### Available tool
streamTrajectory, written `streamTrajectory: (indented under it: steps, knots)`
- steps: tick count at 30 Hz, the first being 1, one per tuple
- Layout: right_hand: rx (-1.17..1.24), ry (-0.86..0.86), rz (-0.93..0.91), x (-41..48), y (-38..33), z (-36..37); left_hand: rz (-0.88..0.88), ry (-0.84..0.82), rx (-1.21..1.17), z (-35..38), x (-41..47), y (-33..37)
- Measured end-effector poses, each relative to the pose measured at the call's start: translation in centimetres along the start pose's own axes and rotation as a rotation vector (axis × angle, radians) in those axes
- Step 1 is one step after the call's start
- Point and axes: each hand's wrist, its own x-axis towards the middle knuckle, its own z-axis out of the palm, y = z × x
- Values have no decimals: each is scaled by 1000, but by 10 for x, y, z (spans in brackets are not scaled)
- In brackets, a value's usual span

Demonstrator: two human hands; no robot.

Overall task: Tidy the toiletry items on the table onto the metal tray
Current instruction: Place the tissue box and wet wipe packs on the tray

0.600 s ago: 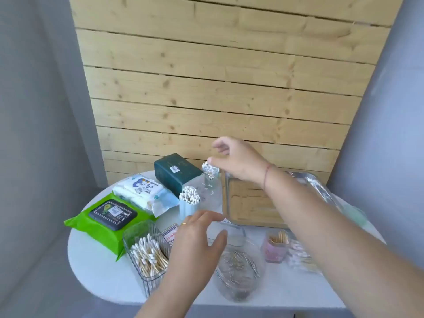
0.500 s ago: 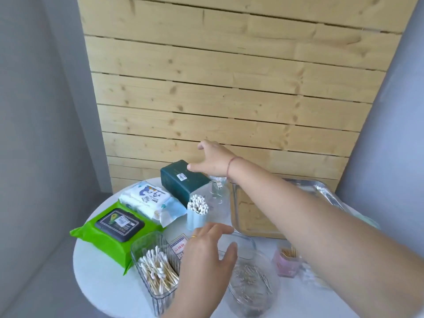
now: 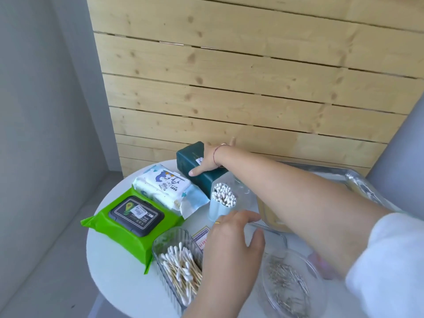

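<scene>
My right hand (image 3: pixel 207 160) reaches across to the back of the round white table (image 3: pixel 119 278) and grips a dark green box (image 3: pixel 187 157), thumb on its near side, fingers over the far edge. Fingers spread, my left hand (image 3: pixel 231 246) hovers low over the table's middle and holds nothing. The metal tray (image 3: pixel 358 180) lies at the right, partly hidden by my right forearm. A white baby wipes pack (image 3: pixel 165 184), a green wipes pack (image 3: pixel 128 223), a blue cup of cotton swabs (image 3: pixel 221 203) and a clear ribbed swab box (image 3: pixel 176 265) are on the table.
A clear bowl of metal pins (image 3: pixel 289 285) and a small pink container (image 3: pixel 319 265) sit at the front right. A printed card (image 3: pixel 200 237) lies by my left hand. A wooden slat wall stands right behind the table; grey walls close in on both sides.
My right hand has moved left from over the tray and jar and closed on the dark green box. My left hand has stayed hovering over the middle.
</scene>
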Motion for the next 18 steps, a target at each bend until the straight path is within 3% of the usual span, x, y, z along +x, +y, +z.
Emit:
streamTrajectory:
  steps: [9,11,15,18]
  knots:
    - [190,188,-9,5,-4,5,-96,61,-55,-10,8,-1]
    - [358,253,-72,2,-1,-10,-118,84,-59,-13,9,-1]
    - [938,282,-294,-31,34,-64,-139,134,-78,-13,14,-1]
    - [1015,254,-412,-64,88,-89,-142,123,-87,-12,15,0]
